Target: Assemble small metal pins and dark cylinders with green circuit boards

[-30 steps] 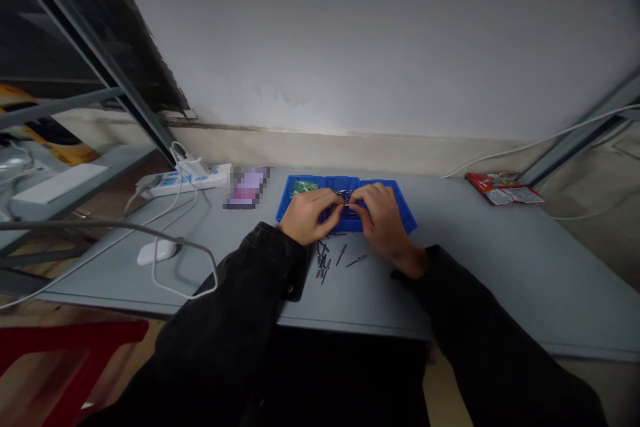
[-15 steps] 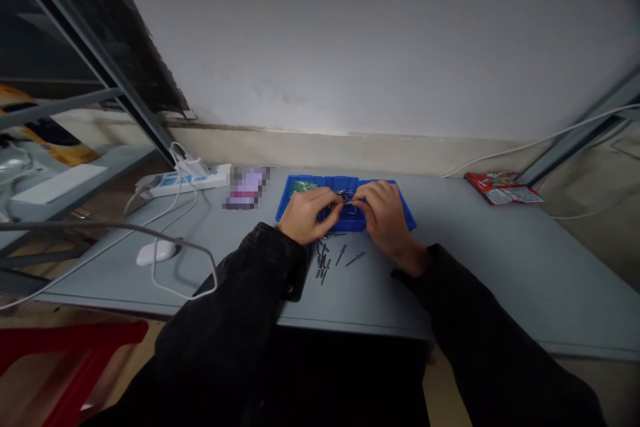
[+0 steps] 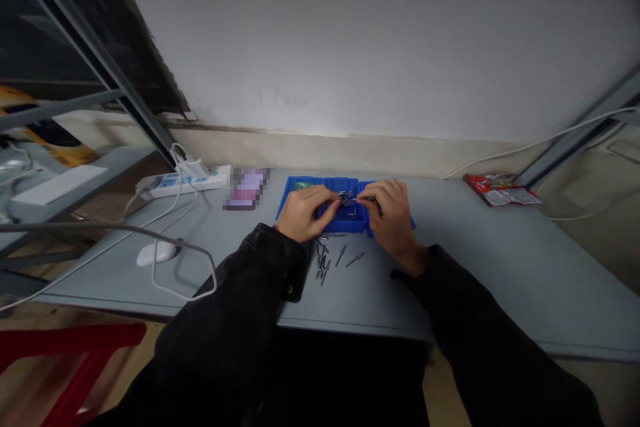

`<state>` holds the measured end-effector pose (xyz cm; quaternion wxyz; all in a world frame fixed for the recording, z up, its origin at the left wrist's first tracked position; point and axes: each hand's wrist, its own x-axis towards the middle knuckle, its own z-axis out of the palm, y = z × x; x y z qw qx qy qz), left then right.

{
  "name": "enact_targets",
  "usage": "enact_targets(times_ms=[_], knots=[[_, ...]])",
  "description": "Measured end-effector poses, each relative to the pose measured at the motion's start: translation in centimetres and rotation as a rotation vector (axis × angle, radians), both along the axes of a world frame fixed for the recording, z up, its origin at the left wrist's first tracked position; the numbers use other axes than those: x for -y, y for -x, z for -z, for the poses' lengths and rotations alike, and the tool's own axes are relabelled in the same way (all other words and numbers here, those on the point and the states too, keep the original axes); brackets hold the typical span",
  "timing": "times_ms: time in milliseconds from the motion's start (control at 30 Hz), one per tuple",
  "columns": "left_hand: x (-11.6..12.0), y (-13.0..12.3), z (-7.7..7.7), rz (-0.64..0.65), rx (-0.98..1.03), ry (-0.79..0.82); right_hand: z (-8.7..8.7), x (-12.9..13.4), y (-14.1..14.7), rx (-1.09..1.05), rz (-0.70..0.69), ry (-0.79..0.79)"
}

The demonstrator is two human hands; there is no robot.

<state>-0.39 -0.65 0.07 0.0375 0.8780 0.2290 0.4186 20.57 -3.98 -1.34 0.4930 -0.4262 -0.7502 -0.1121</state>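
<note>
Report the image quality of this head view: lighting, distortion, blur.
Head view: dim, flat light, soft shadows, no strong glare; wide-angle distortion makes the metal shelf frame lean and bows the grey table; a pixelated patch sits beside the blue tray; the small metal pieces near the right hand show little fine detail.

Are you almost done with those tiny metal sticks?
Looks done: some small metal pins lie loose on the table in front of the blue plastic tray. In hand: the left hand and right hand pinch a small metal bunch over the tray. Left: can't tell, because the hands hide most of the tray.
</note>
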Motion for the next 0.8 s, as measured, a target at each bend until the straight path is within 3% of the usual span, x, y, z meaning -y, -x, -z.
enact_targets(times_ms=[267,333,500,633,800], knots=[[-0.4,0.3,-0.1,-0.027,0.045,0.0,0.2,-0.5,-0.1,0.015,0.238,0.007],[-0.3,0.3,0.0,-0.025,0.043,-0.004,0.0,-0.4,-0.2,0.046,0.166,0.044],[-0.2,0.2,0.3,-0.032,0.021,0.018,-1.0,1.9,-0.5,0.294,-0.255,0.361],[-0.2,0.1,0.4,-0.028,0.013,0.026,-1.3,4.7,-0.8,0.536,-0.213,0.547],[-0.1,0.1,0.4,-0.035,0.006,0.023,0.7,6.1,-1.0,0.668,-0.152,0.561]])
